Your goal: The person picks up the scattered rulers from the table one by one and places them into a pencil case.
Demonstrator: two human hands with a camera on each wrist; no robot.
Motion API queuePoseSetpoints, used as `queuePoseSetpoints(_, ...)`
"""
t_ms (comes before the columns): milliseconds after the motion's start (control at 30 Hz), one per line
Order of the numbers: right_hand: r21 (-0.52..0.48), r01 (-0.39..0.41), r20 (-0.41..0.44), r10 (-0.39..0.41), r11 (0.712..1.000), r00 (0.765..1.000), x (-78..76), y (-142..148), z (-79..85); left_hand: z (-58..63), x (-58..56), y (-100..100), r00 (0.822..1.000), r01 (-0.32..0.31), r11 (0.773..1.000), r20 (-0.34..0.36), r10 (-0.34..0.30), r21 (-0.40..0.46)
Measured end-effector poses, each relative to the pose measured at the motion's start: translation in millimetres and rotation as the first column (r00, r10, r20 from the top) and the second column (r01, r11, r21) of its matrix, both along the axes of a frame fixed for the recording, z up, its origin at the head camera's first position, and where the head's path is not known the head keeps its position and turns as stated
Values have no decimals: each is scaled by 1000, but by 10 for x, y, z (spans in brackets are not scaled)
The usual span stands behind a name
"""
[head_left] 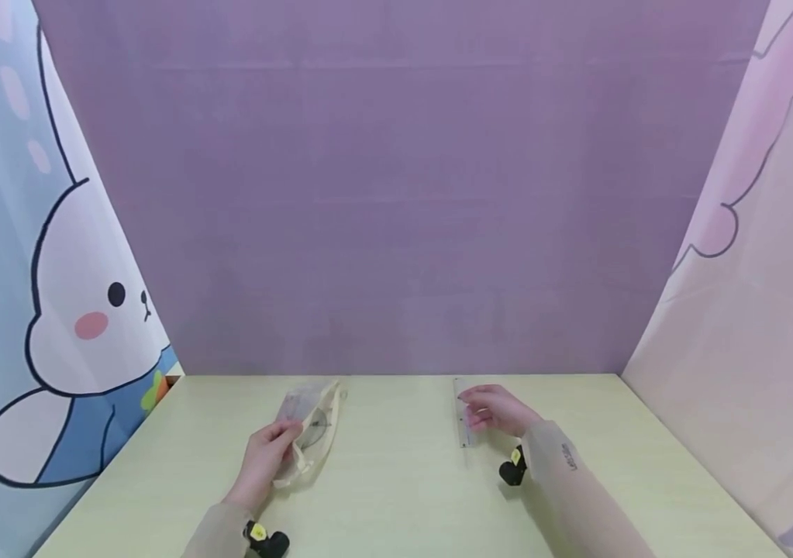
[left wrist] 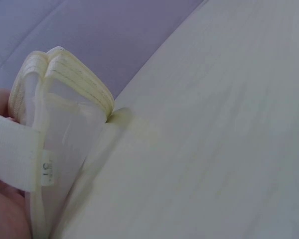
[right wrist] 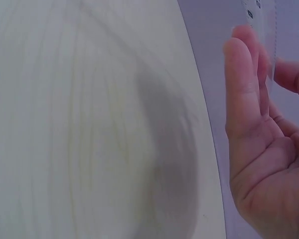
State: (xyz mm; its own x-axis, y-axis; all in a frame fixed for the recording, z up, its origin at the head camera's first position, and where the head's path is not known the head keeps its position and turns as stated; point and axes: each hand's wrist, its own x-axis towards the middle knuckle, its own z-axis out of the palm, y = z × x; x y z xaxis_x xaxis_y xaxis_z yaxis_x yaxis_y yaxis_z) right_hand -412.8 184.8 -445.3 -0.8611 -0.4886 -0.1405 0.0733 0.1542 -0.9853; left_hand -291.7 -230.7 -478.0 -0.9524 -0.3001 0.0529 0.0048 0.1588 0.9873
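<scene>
My left hand (head_left: 269, 456) grips a see-through pouch (head_left: 293, 407) with cream fabric edging, held tilted over the table. In the left wrist view, the pouch (left wrist: 70, 127) shows its folded cream trim and a white fabric tab (left wrist: 14, 152), with fingers at its left side. Through its mouth shows a curved clear piece (head_left: 315, 428) that looks like a protractor. My right hand (head_left: 499, 411) pinches a clear ruler (head_left: 466, 439) between thumb and fingers, the ruler standing lengthwise away from me. Number marks on the ruler (right wrist: 252, 12) appear above the fingertips in the right wrist view.
A pale wood-grain table (head_left: 396, 496) lies under both hands. A purple panel (head_left: 396, 194) rises at its far edge. Printed curtains hang at the left (head_left: 89, 271) and right (head_left: 773, 349). A small black device is strapped to each wrist.
</scene>
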Motion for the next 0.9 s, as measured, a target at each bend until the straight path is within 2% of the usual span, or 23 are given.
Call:
queuePoseSetpoints(600, -6, -18, -4, 18, 1000, 1000, 15, -138, 51, -14, -2, 23, 1000, -11, 1000, 4, 11, 6)
queuePoseSetpoints(900, 0, 1, -2, -1, 1000, 1000, -6, -198, 36, -7, -3, 9, 1000, -2, 1000, 15, 2, 9)
